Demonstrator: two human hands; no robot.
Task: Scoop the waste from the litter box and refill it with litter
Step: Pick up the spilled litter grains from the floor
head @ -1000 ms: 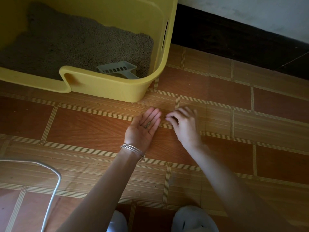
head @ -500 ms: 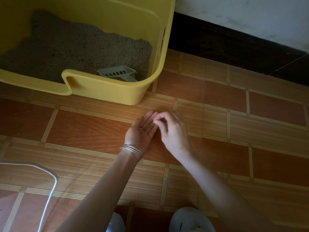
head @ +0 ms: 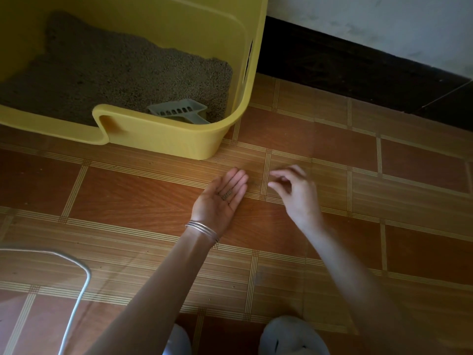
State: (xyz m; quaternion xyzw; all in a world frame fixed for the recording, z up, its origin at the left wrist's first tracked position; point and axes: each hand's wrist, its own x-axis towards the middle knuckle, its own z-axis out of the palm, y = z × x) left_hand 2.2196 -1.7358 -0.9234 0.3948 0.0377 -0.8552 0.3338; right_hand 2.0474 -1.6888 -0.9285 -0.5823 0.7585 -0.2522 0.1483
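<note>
While left hand [head: 218, 201] holds pellets [head: 226, 194], scoop [head: 179, 111] lies in litter box [head: 163, 139] corner.

The litter box [head: 158, 139] is plain yellow, the litter [head: 115, 73] in it a speckled grey-brown, the scoop [head: 179, 111] pale grey with a row of dark slots; the few grains [head: 226, 194] on the left hand [head: 215, 208] match the litter's grey-brown, and the bangles [head: 202, 230] at that wrist are silver. The floor [head: 128, 198] is reddish-brown wood-grain tiles framed by tan bands of fine darker stripes; the skirting [head: 358, 70] is near black, the wall [head: 384, 21] above it off-white and faintly mottled; the cable [head: 76, 290] is white, the slippers [head: 294, 336] pale grey.
</note>
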